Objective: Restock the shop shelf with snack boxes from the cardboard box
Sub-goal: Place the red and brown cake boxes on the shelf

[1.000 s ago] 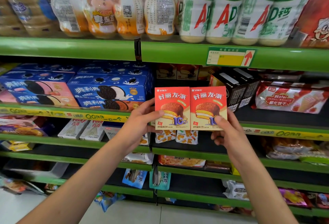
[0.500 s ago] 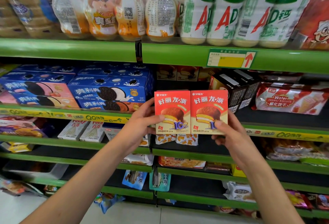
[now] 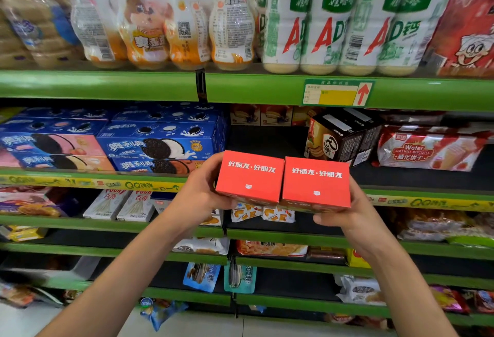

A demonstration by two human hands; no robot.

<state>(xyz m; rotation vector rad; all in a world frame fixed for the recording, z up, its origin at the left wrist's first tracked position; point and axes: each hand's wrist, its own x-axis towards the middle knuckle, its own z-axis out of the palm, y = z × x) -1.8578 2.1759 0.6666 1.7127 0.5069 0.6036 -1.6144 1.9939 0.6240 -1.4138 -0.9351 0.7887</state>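
Two red snack boxes point(image 3: 283, 180) are held side by side, touching, tipped so their plain red tops face the camera. That tilt looks meant to slide them flat into the dark gap on the shelf point(image 3: 267, 141) at twelve o'clock from them, between the blue cookie boxes point(image 3: 160, 146) at ten o'clock and the black boxes point(image 3: 342, 136) at two o'clock. The left hand point(image 3: 199, 197) grips the left box from nine o'clock, its fingers curled under the box and out of sight. The right hand point(image 3: 352, 213) clamps the right box from four o'clock, thumb along the bottom edge, fingers hidden behind. The pair hangs just before the shelf lip point(image 3: 149, 184), not yet resting on it. Pressing inward from both sides likely keeps the two aligned as one block.
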